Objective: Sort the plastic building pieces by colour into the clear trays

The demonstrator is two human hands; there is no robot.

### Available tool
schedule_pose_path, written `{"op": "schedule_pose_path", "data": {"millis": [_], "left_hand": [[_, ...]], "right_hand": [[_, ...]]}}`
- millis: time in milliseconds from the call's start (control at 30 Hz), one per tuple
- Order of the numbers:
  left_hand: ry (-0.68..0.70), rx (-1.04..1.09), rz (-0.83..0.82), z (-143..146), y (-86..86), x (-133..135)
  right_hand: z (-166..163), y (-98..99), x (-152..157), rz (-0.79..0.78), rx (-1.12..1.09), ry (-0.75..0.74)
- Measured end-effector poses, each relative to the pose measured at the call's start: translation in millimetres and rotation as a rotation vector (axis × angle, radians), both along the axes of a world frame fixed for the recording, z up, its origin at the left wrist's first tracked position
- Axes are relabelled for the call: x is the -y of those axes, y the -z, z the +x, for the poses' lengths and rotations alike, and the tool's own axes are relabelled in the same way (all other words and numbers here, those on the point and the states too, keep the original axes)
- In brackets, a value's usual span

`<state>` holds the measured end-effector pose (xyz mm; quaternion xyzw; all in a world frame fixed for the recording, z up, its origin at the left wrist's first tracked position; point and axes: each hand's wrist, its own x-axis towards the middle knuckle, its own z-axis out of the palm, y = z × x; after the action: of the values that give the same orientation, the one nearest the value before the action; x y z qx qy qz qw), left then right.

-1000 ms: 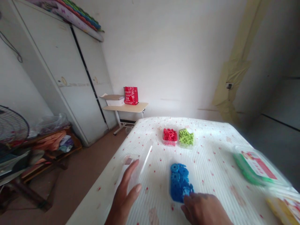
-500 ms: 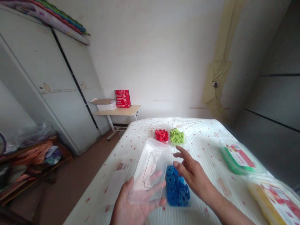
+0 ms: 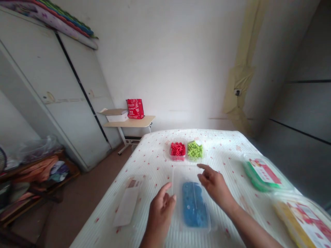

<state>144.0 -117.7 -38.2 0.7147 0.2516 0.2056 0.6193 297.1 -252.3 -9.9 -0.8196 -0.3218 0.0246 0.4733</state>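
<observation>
A clear plastic lid [image 3: 178, 179] is over the container of blue snowflake-shaped plastic pieces [image 3: 195, 205], a little left of it, and the blue shows through. Thumb and forefinger of my left hand [image 3: 160, 208] pinch the lid's left edge. My right hand [image 3: 216, 185] is at the far right edge of the lid, thumb and forefinger closed on it. Whether the lid touches the container rim below is hard to tell.
Beyond the lid stand a container of red pieces [image 3: 177, 150] and one of light green pieces [image 3: 195, 150]. Another clear lid with a white label [image 3: 128, 205] lies at left. On the right are closed boxes of green pieces [image 3: 265, 172] and yellow pieces [image 3: 300, 220].
The lid has moved right and down from my left palm to above the blue pieces. My left hand has turned to hold its edge, and my right hand has come to its other side.
</observation>
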Motion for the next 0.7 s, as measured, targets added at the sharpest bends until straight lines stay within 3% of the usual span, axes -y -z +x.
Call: {"op": "schedule_pose_path", "data": {"millis": [133, 367, 567, 700], "left_hand": [[0.002, -0.126, 0.266, 13.2, 11.3, -1.3], [0.019, -0.192, 0.308, 16.3, 11.4, 5.0], [-0.001, -0.170, 0.307, 16.2, 16.1, 5.2], [0.032, -0.158, 0.149, 19.5, 28.7, 3.3]], "right_hand": [[10.9, 11.6, 1.9, -0.222, 0.100, 0.066], [16.0, 14.1, 5.5, -0.440, 0.168, 0.108], [22.8, 19.6, 6.3, -0.367, 0.072, 0.079], [26.4, 22.2, 5.0, -0.225, -0.347, 0.026]]}}
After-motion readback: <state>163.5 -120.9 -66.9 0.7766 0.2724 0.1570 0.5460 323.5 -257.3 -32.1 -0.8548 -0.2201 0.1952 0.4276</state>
